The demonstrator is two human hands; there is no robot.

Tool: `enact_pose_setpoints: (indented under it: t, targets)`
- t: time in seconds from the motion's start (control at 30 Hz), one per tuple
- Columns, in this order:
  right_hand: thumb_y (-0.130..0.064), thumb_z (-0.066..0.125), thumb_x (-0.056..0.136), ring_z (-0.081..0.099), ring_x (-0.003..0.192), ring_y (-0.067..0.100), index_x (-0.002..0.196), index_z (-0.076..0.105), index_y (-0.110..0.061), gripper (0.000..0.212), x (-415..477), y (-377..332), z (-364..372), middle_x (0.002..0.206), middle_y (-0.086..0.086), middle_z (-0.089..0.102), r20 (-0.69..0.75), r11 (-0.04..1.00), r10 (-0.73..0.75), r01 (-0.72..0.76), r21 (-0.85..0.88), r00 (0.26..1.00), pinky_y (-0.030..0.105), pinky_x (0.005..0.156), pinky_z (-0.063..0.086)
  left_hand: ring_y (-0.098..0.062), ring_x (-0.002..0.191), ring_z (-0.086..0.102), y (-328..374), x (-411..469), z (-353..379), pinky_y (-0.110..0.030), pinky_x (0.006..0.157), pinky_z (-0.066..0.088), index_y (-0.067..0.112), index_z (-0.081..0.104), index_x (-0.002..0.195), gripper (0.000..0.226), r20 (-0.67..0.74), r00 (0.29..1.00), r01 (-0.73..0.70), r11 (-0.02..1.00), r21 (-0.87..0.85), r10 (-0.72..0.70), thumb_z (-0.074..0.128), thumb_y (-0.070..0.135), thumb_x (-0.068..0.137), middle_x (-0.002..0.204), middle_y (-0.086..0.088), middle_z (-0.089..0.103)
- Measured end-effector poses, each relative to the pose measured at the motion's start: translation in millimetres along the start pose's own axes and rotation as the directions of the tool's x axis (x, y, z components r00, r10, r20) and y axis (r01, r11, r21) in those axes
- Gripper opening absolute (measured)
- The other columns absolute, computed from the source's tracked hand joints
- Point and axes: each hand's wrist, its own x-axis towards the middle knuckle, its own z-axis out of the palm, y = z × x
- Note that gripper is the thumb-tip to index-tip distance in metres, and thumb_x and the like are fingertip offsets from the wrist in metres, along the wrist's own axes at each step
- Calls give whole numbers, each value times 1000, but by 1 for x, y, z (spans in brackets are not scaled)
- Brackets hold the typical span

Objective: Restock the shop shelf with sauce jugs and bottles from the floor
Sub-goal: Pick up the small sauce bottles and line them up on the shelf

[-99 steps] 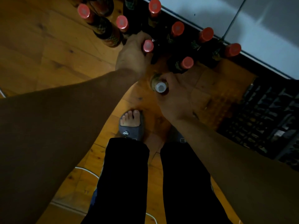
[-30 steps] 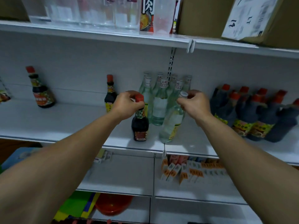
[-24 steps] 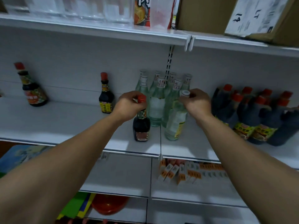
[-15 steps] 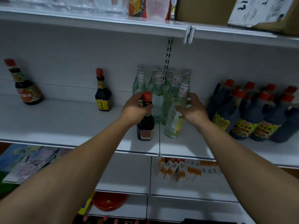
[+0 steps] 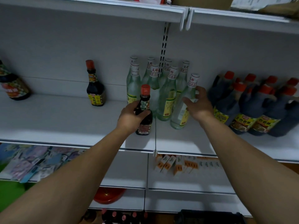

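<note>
While the left hand curls its fingers around a dark sauce bottle standing mid-frame on the shelf, the right hand, fingers spread, brackets a clear bottle; best let go only once both stand flat.

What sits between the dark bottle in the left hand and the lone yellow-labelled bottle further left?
Nothing: in the head view, only bare white shelf separates the dark bottle, gripped by the left hand, from the yellow-labelled bottle.
</note>
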Motion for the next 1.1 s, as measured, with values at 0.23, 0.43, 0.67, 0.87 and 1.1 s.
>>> enact_pose_setpoints:
  t: [0.23,0.43,0.67,0.87,1.1]
  targets:
    - [-30,60,92,56,119,28,140,35,-26,55,21,5,4,137,4,53,27,1000,-26,26,16,999,44,100,47,-9,99,53,-3,6,8,-21,82,38,17,60,125,42,-25,999,-21,1000,10,21,70,26,86,110,8,56]
    - [-32,60,92,58,116,23,139,37,-29,52,36,9,9,133,0,55,23,997,-47,46,60,999,40,99,48,-6,96,54,-6,14,14,-2,69,35,20,62,122,37,-38,999,-37,999,18,38,69,28,86,109,8,59]
    - [-34,60,92,58,114,19,136,38,-31,49,39,18,10,119,-9,53,26,991,-94,91,98,995,38,100,47,-7,97,53,-6,19,20,-2,67,34,20,62,123,38,-50,998,-27,999,32,28,68,28,87,110,8,58]
    - [-30,59,93,54,120,22,138,40,-28,49,35,20,13,134,2,54,-10,987,-110,111,113,994,35,101,45,-9,98,52,-2,16,17,-22,82,37,20,62,123,37,-49,999,-12,999,52,15,66,30,89,109,8,56]
    - [-30,63,87,64,93,30,110,60,-15,28,-8,14,20,109,7,63,-228,984,-175,177,-8,958,36,81,49,-13,102,57,-9,8,-6,-23,84,43,23,65,120,36,-77,997,-7,1000,10,8,69,33,85,112,7,61]
